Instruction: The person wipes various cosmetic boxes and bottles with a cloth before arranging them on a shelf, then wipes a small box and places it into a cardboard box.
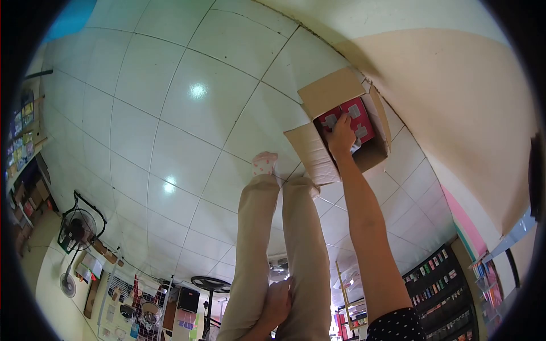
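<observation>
An open cardboard box point(315, 153) stands on the tiled floor beside the wall, its flaps spread outward. Inside lie red items point(365, 116) with pale grey patches on them. My right hand point(341, 136) reaches into the box, fingers bent down at the red items; whether it grips one is hidden. Between my legs, near the knees, rests my left hand point(277, 301), its fingers curled and partly hidden against the trousers point(307, 244).
A black fan point(78, 228) stands at the left, with shelves point(34, 199) beyond it. Dark racks of small goods point(438, 284) are at the lower right. The wall point(443, 102) runs along the box's right side.
</observation>
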{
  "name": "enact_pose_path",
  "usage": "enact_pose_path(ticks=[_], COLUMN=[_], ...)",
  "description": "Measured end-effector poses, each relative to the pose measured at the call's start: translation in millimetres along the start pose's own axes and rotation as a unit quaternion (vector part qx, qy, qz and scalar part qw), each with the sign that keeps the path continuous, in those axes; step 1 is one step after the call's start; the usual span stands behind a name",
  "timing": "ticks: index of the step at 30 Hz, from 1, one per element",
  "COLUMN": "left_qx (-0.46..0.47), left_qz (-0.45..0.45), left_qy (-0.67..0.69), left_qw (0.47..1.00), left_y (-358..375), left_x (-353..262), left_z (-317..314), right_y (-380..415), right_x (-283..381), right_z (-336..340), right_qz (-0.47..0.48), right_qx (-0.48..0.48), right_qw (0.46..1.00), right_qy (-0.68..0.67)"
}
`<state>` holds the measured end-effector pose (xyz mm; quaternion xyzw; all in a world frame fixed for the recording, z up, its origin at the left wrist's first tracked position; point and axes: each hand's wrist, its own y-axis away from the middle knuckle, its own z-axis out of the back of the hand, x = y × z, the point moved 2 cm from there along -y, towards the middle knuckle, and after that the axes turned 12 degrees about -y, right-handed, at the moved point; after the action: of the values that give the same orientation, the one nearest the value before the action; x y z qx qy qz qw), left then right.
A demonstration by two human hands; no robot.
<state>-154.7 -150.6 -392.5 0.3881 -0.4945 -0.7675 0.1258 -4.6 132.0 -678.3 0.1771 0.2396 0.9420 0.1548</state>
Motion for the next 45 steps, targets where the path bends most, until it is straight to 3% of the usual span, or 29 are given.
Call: enact_pose_path(ticks=[4,6,8,10,12,14,15,17,19,20,22,24,27,29,30,31,32,33,35,37,38,39,40,41,45], left_qx=[-0.006,-0.040,-0.005,-0.049,-0.125,-0.146,-0.124,-0.103,0.102,0.105,0.278,0.285,0.280,0.257,0.253,0.250,0.178,0.180,0.125,0.124,0.119,0.120,0.106,0.092,0.143], left_qz=[0.009,0.020,0.083,0.086,-0.045,-0.125,-0.148,-0.173,-0.281,-0.285,-0.221,-0.197,-0.162,-0.149,-0.146,-0.143,-0.128,-0.128,-0.123,-0.110,-0.100,-0.101,-0.127,-0.153,-0.142], left_qy=[0.008,0.117,0.228,0.291,0.289,0.181,0.178,0.172,0.328,0.321,0.311,0.378,0.451,0.479,0.506,0.531,0.522,0.519,0.500,0.522,0.542,0.540,0.570,0.600,0.637], left_qw=[1.000,0.992,0.970,0.952,0.948,0.965,0.965,0.964,0.896,0.897,0.882,0.859,0.832,0.826,0.812,0.797,0.824,0.826,0.848,0.837,0.826,0.827,0.804,0.780,0.744], left_y=[4.0,5.7,-6.1,-31.7,-67.3,-90.3,-96.6,-102.6,-104.5,-102.6,-94.7,-80.4,-71.1,-70.9,-71.4,-70.6,-68.9,-72.9,-82.8,-84.6,-87.2,-89.5,-89.7,-90.3,-85.4], left_x=[2.5,16.9,26.7,38.8,26.8,-10.9,-36.8,-74.9,-108.6,-110.9,-111.3,-110.7,-110.8,-107.6,-106.0,-107.9,-109.7,-108.9,-102.8,-104.1,-105.2,-103.7,-102.2,-100.0,-104.9], left_z=[-6.1,-19.4,-21.1,-14.3,19.7,77.0,103.2,131.3,132.6,127.2,105.9,94.0,89.5,85.4,84.8,86.1,86.4,84.0,76.3,70.4,69.5,65.8,61.9,59.4,68.9], right_y=[12.2,30.1,51.0,70.4,95.2,119.8,129.7,149.4,160.3,167.5,173.6,175.0,175.7,182.2,185.1,191.3,204.1,213.1,229.0,247.4,253.8,259.4,266.1,272.8,289.9], right_x=[-2.3,-5.4,-14.9,-14.3,-3.2,14.2,21.3,35.8,52.0,57.6,63.7,66.3,59.1,55.6,51.2,46.2,49.6,51.6,56.4,84.4,87.7,89.6,95.8,99.6,75.5], right_z=[26.5,55.3,89.8,140.1,199.8,254.4,278.1,309.3,330.0,333.9,336.2,337.3,333.1,333.4,336.7,338.8,341.0,332.2,309.8,299.2,287.4,282.8,281.1,277.9,260.9], right_qz=[0.059,0.079,0.159,0.175,0.185,0.187,0.188,0.205,0.253,0.295,0.296,0.244,0.200,0.242,0.111,-0.025,-0.038,-0.038,-0.083,-0.032,0.046,0.046,0.133,0.214,0.220], right_qx=[-0.025,-0.045,-0.088,-0.055,-0.022,0.124,0.118,0.266,0.312,0.360,0.378,0.445,0.418,0.382,0.323,0.250,0.234,0.231,0.044,-0.161,-0.196,-0.199,-0.172,-0.137,-0.102], right_qw=[0.997,0.993,0.974,0.968,0.959,0.939,0.939,0.897,0.871,0.841,0.829,0.813,0.806,0.789,0.767,0.715,0.634,0.632,0.536,0.677,0.759,0.757,0.859,0.924,0.929], right_qy=[-0.050,-0.070,-0.135,-0.174,-0.213,-0.261,-0.261,-0.287,-0.282,-0.274,-0.288,-0.285,-0.368,-0.417,-0.544,-0.652,-0.737,-0.739,-0.839,-0.718,-0.619,-0.620,-0.463,-0.286,-0.281])
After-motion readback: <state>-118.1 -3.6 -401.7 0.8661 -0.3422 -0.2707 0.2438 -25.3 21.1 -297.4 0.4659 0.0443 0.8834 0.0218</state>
